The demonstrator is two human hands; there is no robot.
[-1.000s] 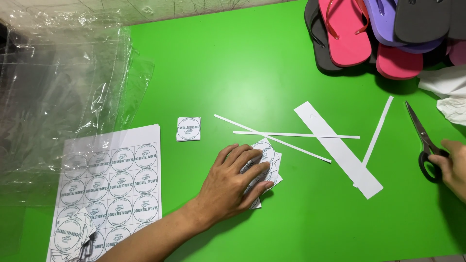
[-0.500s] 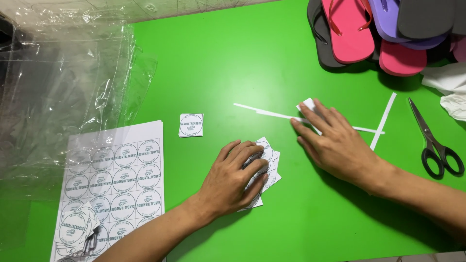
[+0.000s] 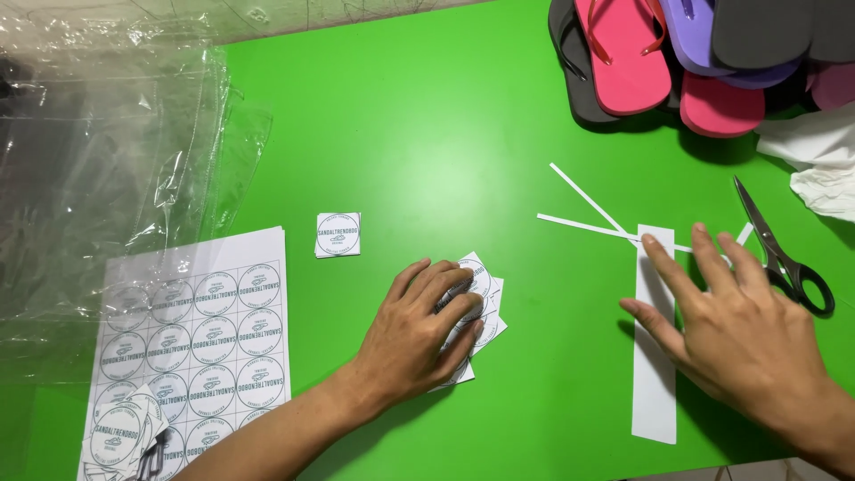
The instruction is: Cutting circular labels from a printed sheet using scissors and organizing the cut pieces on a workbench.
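My left hand (image 3: 419, 334) lies flat on a small pile of cut square labels (image 3: 481, 307) on the green table (image 3: 445, 134), pressing them down. My right hand (image 3: 739, 330) rests with spread fingers on a wide white paper strip (image 3: 653, 383) that lies roughly upright in the view. Thin paper offcuts (image 3: 583, 200) cross just above the strip's top end. Black scissors (image 3: 784, 258) lie shut on the table right beside my right hand, not held.
A sheet of round printed labels (image 3: 191, 343) lies at the lower left, with one cut square label (image 3: 338, 235) apart from it. Clear plastic bags (image 3: 98, 169) fill the left side. Flip-flops (image 3: 641, 53) are stacked at the top right beside white crumpled paper (image 3: 819, 160).
My right hand left the scissors, reached to the paper strip and has drawn it rightward and turned it upright. The left hand stayed on the label pile.
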